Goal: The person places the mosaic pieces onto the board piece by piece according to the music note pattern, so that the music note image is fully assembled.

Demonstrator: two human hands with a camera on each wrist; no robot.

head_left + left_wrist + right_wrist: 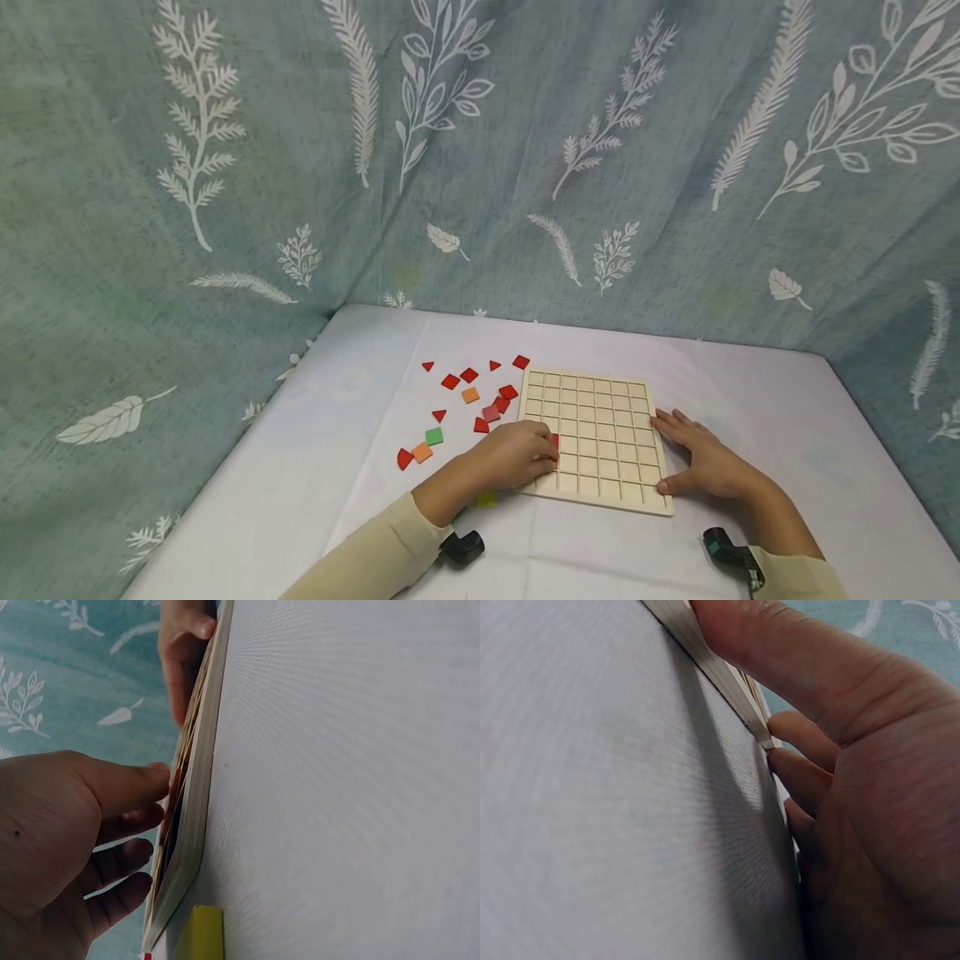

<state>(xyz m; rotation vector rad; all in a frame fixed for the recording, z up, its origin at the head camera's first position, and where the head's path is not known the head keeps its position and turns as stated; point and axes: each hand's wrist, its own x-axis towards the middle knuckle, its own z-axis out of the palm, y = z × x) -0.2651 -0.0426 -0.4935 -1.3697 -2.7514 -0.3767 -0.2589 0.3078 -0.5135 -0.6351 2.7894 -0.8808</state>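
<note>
Tbl (375, 358): L hand (519, 455) curled, prob pinching tile (556, 440)

Wooden board (600, 443) seen forward and down from the head, its edges seen sideways, very near, from both wrists, shared by all views

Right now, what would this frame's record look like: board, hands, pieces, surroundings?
Board: pale, gridded, resting on white cloth
Left hand: over the board's left side, fingertips at a red piece, grip unclear
Right hand: thumb and fingers at the board's right edge
Left of board: red pieces, orange squares, green square
Near-left corner: yellow piece nearby
Backdrop: blue-green, white leaf prints
</note>
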